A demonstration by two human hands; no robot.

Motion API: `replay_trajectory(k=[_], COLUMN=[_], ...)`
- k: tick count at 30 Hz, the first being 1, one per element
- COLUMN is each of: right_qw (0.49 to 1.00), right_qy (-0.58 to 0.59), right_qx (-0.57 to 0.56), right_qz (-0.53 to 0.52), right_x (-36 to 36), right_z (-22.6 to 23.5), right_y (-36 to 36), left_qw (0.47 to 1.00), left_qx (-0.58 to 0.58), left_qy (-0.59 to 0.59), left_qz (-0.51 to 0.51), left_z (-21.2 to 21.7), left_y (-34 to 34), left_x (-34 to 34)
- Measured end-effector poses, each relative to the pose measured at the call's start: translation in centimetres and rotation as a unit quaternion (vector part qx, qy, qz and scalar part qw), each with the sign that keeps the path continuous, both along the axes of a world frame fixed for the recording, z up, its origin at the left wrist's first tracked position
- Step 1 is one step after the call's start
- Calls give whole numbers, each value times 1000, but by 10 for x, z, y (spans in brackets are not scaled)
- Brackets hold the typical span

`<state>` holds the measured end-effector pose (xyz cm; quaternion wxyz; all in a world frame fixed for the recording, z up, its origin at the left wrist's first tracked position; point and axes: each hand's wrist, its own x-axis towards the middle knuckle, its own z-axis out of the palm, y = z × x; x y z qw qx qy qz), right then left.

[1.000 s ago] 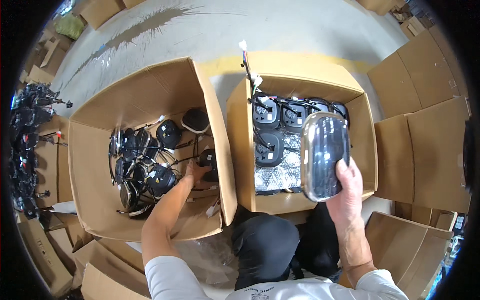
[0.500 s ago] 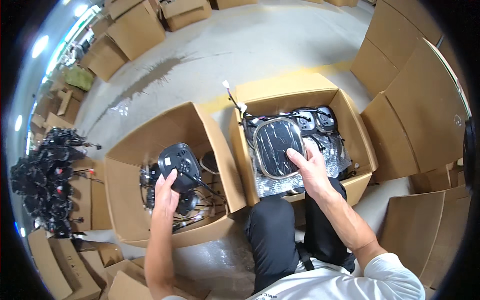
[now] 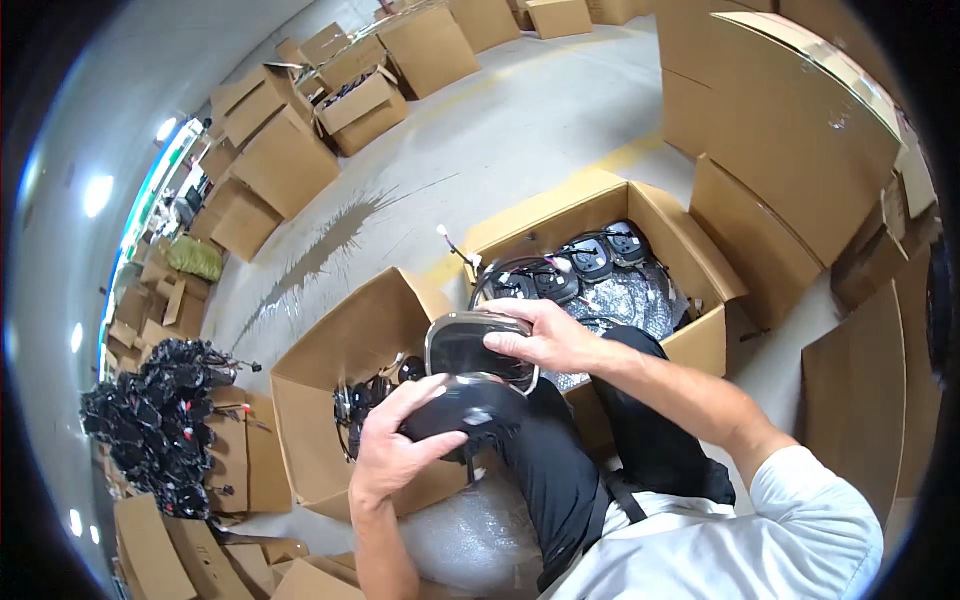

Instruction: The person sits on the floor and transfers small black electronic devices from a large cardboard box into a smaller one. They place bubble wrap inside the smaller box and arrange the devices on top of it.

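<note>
Black plastic fills my left hand point(image 3: 400, 450): a rounded mirror housing point(image 3: 462, 412), cradled from below with my fingers curled up around its near edge and my thumb across the top. My left forearm rises from the lower edge, wrist bent back a little. My right hand point(image 3: 540, 338) comes in from the right, arm stretched across my knee, and pinches the mirror glass point(image 3: 470, 350) (dark, with a pale rim) by its right edge, fingers over the top and thumb tucked under. The glass sits tilted just above the housing, close enough that I cannot tell whether they touch. Both are held over my lap, between two open cardboard boxes. The left box point(image 3: 320, 440) holds a tangle of black parts with wires; the right box point(image 3: 700, 340) holds more black housings on silvery bubble wrap. A heap of black parts point(image 3: 155, 420) lies well off to my left.
</note>
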<state>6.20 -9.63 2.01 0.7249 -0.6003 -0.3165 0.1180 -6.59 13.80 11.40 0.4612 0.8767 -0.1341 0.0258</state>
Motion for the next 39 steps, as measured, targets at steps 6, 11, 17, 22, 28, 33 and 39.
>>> replay_trajectory(k=[6, 11, 17, 22, 28, 33, 39], right_qw=[1000, 984, 940, 801, 792, 876, 984], right_qy=[10, -175, -287, -519, -596, -430, -136], right_qx=[15, -34, -96, -196, -127, -47, -109], right_qz=[19, -2, -159, -224, -22, -214, 35], right_x=[-24, -56, -55, -47, -66, 37, 88], right_z=[-2, 13, 29, 45, 28, 58, 45], right_y=[-27, -65, -73, -55, -22, -55, -83], left_qw=[980, 970, 883, 852, 737, 807, 922], left_qx=[139, 122, 163, -508, -625, -566, -385], left_qy=[-101, -188, -400, 68, 235, 138, -17], left_qz=[-101, -94, 183, 108, 105, 93, 45], left_z=[12, -5, -37, -86, -94, -96, -80], left_y=[-61, -68, -80, -121, -74, -74, -101], left_x=[29, 20, 12, -1, 18, 53, 123])
